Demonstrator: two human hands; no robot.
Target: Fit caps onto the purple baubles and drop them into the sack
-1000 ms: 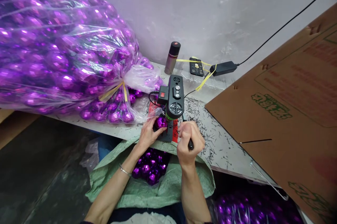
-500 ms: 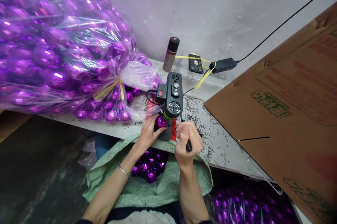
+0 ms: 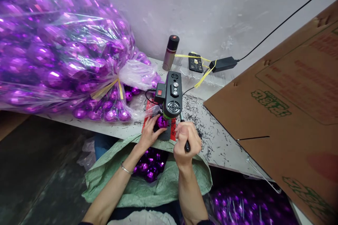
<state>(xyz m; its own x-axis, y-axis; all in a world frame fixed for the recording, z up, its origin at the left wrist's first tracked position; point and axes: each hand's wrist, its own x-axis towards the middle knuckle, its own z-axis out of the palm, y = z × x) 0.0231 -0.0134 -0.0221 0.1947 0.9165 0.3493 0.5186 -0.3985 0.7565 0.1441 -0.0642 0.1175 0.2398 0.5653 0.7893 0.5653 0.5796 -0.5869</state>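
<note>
A shiny purple faceted ball (image 3: 161,122) sits under the head of a small black bench press (image 3: 173,94), which has two round vents, silver buttons and a red switch. My left hand (image 3: 151,132) holds the ball from the left, with thumb and fingers around it. My right hand (image 3: 187,143) is wrapped in a fist around the press's lever handle (image 3: 187,146), whose black end sticks out below the fingers. Below the table edge, a green woven sack (image 3: 111,186) lies open over my lap with several purple balls (image 3: 150,167) inside.
A big clear bag of purple balls (image 3: 58,49) fills the left. Behind the press stand a spray can (image 3: 171,52), a phone (image 3: 195,62) and a black power adapter (image 3: 224,64). Black scraps (image 3: 203,119) litter the table. A cardboard box (image 3: 277,112) leans in at right.
The view has shifted very slightly. Both hands keep their places on the ball and the lever, and nothing else has visibly moved.
</note>
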